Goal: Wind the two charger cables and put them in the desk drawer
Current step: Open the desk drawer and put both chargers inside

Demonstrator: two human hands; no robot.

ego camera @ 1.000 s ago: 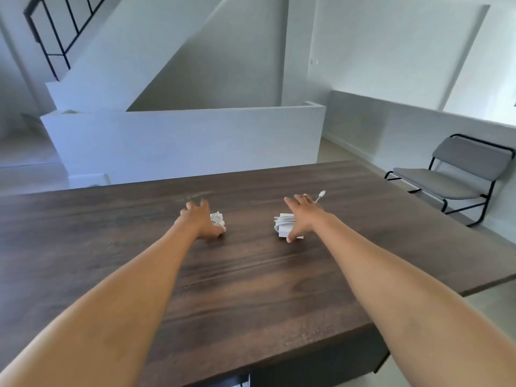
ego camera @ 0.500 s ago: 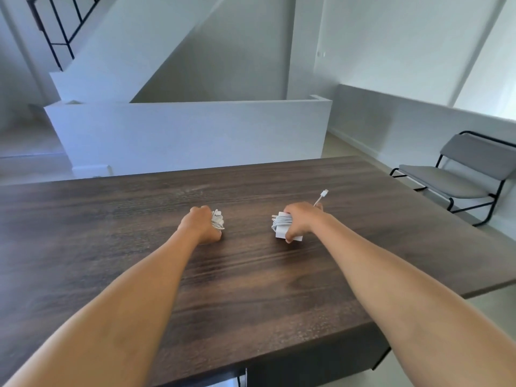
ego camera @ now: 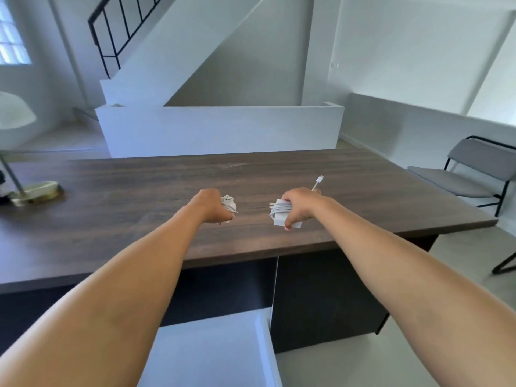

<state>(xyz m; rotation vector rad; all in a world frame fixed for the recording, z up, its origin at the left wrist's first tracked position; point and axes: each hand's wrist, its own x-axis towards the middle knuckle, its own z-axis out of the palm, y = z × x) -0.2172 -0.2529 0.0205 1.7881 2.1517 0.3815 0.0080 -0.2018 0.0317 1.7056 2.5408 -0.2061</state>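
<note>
Reaching both arms out over a dark wooden desk (ego camera: 139, 196). Curling the left hand (ego camera: 212, 205) tightly round a small wound white cable bundle (ego camera: 229, 203), fingers folded under, only a few loops showing at the hand's right side. Gripping with the right hand (ego camera: 300, 203) a larger wound white charger cable (ego camera: 279, 212) wrapped about its white power brick, thumb pressing down along the brick's near face, fingers closing over the top. Letting a loose plug end (ego camera: 319, 181) stick up and away on the far side of the right hand. Holding both bundles at mid-desk, near each other but apart, a strip of bare wood lying between them; not possible to tell whether resting on the wood or lifted just above it.

Standing open below the near edge of the desk, between the two forearms, a drawer (ego camera: 212, 353) with a pale interior, its right wall showing as a light rim beside the dark desk cabinet (ego camera: 329, 297). Sitting at the far left of the desk, a lamp (ego camera: 16, 152) with a brass base and a white shade. Standing off to the right on the floor, a grey folding chair (ego camera: 472, 169) with a black frame. Rising beyond the desk, a low white wall and a staircase (ego camera: 131, 26) with a black railing.
</note>
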